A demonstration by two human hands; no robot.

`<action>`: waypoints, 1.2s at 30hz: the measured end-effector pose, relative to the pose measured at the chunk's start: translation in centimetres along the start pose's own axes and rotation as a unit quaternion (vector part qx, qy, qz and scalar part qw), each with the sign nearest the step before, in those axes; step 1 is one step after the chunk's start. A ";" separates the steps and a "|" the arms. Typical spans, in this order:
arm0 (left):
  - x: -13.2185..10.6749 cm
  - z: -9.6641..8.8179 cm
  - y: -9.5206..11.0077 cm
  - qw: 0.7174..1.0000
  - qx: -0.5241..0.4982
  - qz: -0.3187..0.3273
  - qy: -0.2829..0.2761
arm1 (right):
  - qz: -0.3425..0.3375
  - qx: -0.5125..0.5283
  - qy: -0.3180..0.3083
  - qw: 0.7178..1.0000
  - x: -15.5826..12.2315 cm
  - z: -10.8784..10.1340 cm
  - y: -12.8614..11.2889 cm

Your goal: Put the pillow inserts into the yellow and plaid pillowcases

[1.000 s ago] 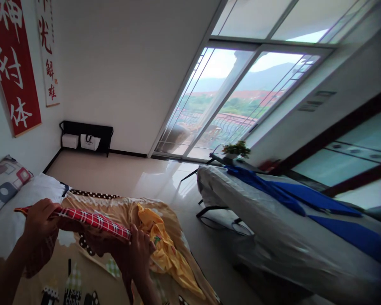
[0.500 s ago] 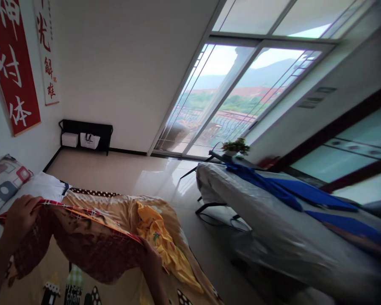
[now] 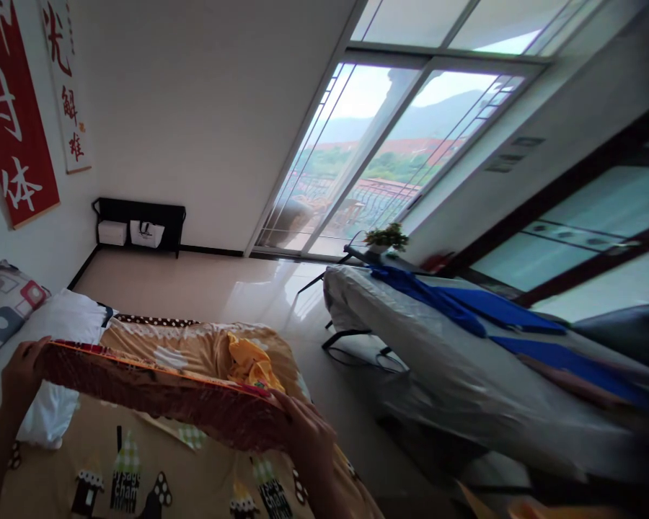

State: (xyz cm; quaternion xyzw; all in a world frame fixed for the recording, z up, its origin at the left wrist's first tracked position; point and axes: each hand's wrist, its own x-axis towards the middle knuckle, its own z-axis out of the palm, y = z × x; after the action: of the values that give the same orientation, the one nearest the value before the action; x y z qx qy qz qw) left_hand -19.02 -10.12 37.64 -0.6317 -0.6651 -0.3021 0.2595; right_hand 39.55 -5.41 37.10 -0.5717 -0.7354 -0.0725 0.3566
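A dark red patterned cloth (image 3: 162, 393) with an orange edge hangs stretched between my two hands above the bed. My left hand (image 3: 24, 371) is closed on its left corner, close to a white pillow (image 3: 54, 324). Gripping the right end is my right hand (image 3: 306, 429), near the bed's right edge. Below the cloth lies a tan bed cover (image 3: 195, 483) printed with houses and lettering. A crumpled yellow-orange cloth (image 3: 252, 360) lies on the cover beyond the red one, partly hidden by it.
A patterned cushion (image 3: 8, 310) rests at the left. Across the floor (image 3: 216, 288) stands a plastic-covered table (image 3: 438, 360) with blue cloths (image 3: 513, 310) and a potted plant (image 3: 386, 238) behind. A low black rack (image 3: 140, 209) holds a white bag (image 3: 147, 234).
The red cloth has been pulled straighter and wider. My right hand has moved to the right, and my left hand slightly left. The view has shifted a little to the right.
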 end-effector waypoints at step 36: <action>-8.0 1.6 -0.7 0.971 -0.114 -0.072 -0.196 | 0.240 0.118 -0.091 0.959 -3.4 0.0 4.9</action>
State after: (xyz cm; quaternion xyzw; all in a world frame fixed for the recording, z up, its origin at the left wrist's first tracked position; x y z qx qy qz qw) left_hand -19.11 -14.45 30.70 -0.6546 -0.7080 -0.2634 0.0280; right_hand 44.22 -6.50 33.57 -0.6896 -0.6090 0.1546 0.3600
